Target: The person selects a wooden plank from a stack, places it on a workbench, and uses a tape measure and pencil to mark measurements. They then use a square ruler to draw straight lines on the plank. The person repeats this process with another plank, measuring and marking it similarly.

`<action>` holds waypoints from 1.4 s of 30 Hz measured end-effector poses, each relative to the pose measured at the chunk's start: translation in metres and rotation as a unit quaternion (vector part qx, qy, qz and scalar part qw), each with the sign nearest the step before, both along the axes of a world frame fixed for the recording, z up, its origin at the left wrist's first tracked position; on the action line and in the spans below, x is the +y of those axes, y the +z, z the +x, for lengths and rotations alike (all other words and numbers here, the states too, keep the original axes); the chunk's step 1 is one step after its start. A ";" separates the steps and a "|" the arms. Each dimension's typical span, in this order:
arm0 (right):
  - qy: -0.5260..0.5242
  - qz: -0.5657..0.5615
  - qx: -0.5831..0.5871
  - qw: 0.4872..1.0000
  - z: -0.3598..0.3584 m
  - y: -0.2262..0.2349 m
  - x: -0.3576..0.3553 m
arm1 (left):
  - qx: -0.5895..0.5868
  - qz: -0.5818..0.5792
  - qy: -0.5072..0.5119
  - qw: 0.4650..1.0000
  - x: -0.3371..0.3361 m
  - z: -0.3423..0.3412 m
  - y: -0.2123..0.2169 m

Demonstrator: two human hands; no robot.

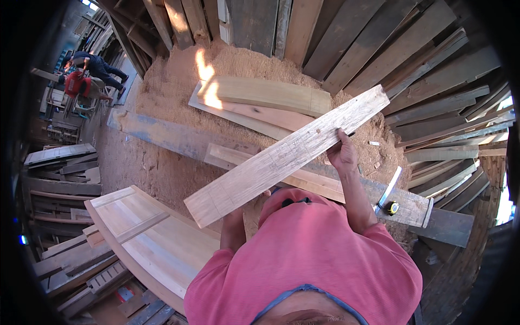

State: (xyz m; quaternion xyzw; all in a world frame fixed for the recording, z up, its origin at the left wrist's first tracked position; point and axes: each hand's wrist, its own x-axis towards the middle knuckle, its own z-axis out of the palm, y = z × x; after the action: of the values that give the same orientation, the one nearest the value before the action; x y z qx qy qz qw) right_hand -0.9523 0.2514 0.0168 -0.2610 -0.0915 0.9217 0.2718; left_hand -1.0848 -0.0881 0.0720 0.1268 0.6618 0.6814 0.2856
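A long, rough-faced wooden board [287, 157] is held up at a slant in front of me, with thin lines marked across it. My right hand [342, 153] is closed on its lower right edge, thumb on top. A small dark stick-like piece [351, 134] pokes out by that thumb; its kind is unclear. My left hand [267, 193] supports the board from beneath, mostly hidden, with a fingertip showing at the lower edge. Below the board runs a long plank bench [168, 142], carrying a narrow light timber piece [314, 185].
A tape measure [392, 208] and a white straight blade [390, 185] lie on the bench's right end. Several boards [265, 95] rest on sawdust ahead. A panelled door [146, 227] stands at left. Planks lean all around; people [95, 73] work far left.
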 end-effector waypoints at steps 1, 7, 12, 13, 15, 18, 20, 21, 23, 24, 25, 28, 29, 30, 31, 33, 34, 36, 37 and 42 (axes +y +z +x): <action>0.001 0.014 0.012 1.000 0.003 0.010 0.002 | 0.001 0.016 -0.009 1.000 0.001 0.002 -0.003; -0.014 0.033 0.072 0.997 0.010 0.049 0.002 | 0.003 0.154 -0.045 0.987 0.009 0.002 -0.002; 0.031 0.045 0.092 0.994 0.015 0.071 -0.013 | -0.046 0.364 -0.130 0.921 0.038 -0.008 0.010; 0.031 0.049 0.092 0.994 0.015 0.073 -0.019 | -0.035 0.373 -0.129 0.918 0.045 -0.009 0.013; 0.028 0.049 0.085 0.995 0.015 0.076 -0.029 | -0.097 0.418 -0.124 0.895 0.057 -0.009 0.017; 0.026 0.048 0.076 0.996 0.014 0.076 -0.038 | -0.106 0.433 -0.094 0.890 0.064 -0.008 0.017; 0.037 0.056 0.056 0.996 0.015 0.075 -0.039 | -0.117 0.442 -0.093 0.884 0.064 -0.008 0.012; 0.049 0.058 0.080 0.994 0.016 0.075 -0.039 | -0.129 0.442 -0.084 0.884 0.062 -0.007 0.008; 0.047 0.048 0.053 0.996 0.018 0.076 -0.039 | -0.113 0.451 -0.082 0.882 0.059 -0.007 -0.002; 0.060 0.055 0.081 0.993 0.018 0.076 -0.040 | -0.119 0.445 -0.069 0.885 0.058 -0.007 -0.008; 0.058 0.060 0.080 0.993 0.018 0.076 -0.042 | -0.121 0.457 -0.063 0.879 0.057 -0.007 -0.013; 0.047 0.056 0.058 0.996 0.017 0.077 -0.045 | -0.168 0.467 -0.043 0.867 0.056 -0.014 -0.025; 0.052 0.058 0.046 0.996 0.016 0.077 -0.047 | -0.164 0.472 -0.049 0.865 0.055 -0.017 -0.026; 0.054 0.050 0.037 0.997 0.015 0.077 -0.048 | -0.181 0.465 -0.032 0.866 0.055 -0.019 -0.027; 0.059 0.043 0.034 0.997 0.015 0.077 -0.050 | -0.186 0.463 -0.024 0.866 0.054 -0.021 -0.027; 0.070 0.027 0.029 0.997 0.014 0.078 -0.053 | -0.183 0.461 -0.021 0.868 0.053 -0.024 -0.026; 0.075 0.019 0.026 0.997 0.014 0.078 -0.055 | -0.177 0.461 -0.027 0.869 0.052 -0.026 -0.025; 0.078 0.012 0.022 0.997 0.014 0.078 -0.056 | -0.172 0.463 -0.031 0.869 0.052 -0.027 -0.026; 0.078 0.012 0.022 0.997 0.014 0.078 -0.057 | -0.173 0.464 -0.029 0.868 0.051 -0.028 -0.026; 0.068 0.007 0.029 0.997 0.013 0.076 -0.059 | -0.181 0.457 -0.036 0.870 0.050 -0.030 -0.025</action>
State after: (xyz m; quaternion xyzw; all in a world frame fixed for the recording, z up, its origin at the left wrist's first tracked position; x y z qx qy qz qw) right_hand -0.9391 0.1929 0.0924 -0.2257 -0.1076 0.9445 0.2131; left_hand -1.1146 -0.0381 0.0472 0.1419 0.2078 0.9081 0.3348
